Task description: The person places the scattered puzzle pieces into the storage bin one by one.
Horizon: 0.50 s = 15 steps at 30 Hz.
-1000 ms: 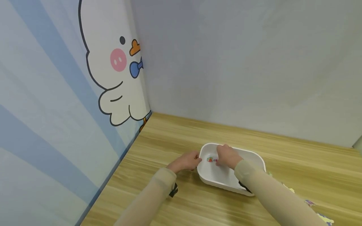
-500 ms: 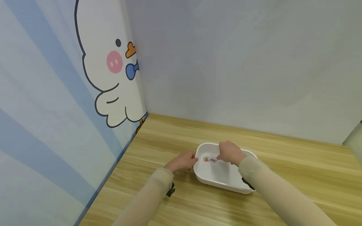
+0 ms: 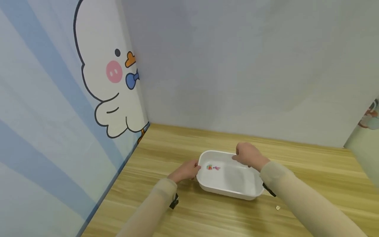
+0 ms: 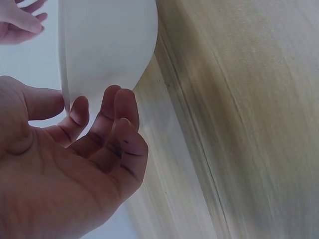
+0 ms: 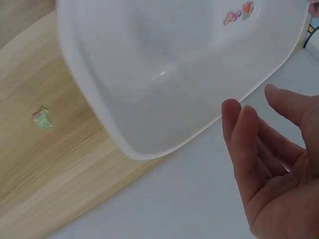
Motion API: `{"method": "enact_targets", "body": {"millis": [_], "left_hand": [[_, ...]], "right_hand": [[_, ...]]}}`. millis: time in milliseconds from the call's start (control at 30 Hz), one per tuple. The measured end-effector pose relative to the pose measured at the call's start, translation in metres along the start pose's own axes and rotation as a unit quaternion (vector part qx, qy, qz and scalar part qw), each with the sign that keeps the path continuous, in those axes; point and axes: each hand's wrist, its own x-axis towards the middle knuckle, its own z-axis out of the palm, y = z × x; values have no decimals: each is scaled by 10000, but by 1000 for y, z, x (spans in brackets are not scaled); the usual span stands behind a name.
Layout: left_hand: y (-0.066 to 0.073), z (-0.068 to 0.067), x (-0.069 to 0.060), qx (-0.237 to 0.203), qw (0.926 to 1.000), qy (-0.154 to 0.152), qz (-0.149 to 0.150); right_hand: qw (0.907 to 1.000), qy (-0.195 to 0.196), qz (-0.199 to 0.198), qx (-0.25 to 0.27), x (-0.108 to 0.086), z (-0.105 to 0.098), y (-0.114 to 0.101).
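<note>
A: Which hand is steadying things?
B: The left hand (image 3: 186, 170). It pinches the rim of the white tray (image 3: 237, 181) at about 9 o'clock, thumb inside, forefinger outside.
A: And the other?
B: The right hand (image 3: 248, 154) is at 1 o'clock, over the far rim, fingers loosely bent, grasping nothing.
A: What's lying around?
B: In the tray, toward 9 o'clock, a red-and-green piece (image 3: 209, 167), with a pink piece (image 3: 216, 168) just beside it on its 3 o'clock side. A loose piece (image 3: 277, 207) is on the table (image 3: 177, 141), off the tray's 4 o'clock corner.
A: How do you work here neatly?
B: I'd make that left pinch firm but gentle; the tray probably slides easily. I'd raise the right hand well clear of the rim before crossing it, so the knuckles don't knock it. The pieces look thin, so I'd slip a fingernail under an edge, and lay them flat rather than drop them.
</note>
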Motion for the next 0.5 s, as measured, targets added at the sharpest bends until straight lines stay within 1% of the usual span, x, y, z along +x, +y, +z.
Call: {"method": "enact_targets", "body": {"millis": [100,200,333,433,500], "left_hand": [[-1,1,0,50,10000,26,-9],[0,2,1,66,10000,38,37],[1,2,0,23,10000,67,67],[1,2,0,89,9999,79,63],[2,2,1,135,9999,49,67]], "right_hand": [[9997,155,-59,157,-10,-4,11],[9991,407,-134,-26,-19,-10,25],[9968,691,-62,-385,-31,-19,46],[9972,667,57,-340,-44,-22,61],[9982,515,178,-250,-54,-22,70]]}}
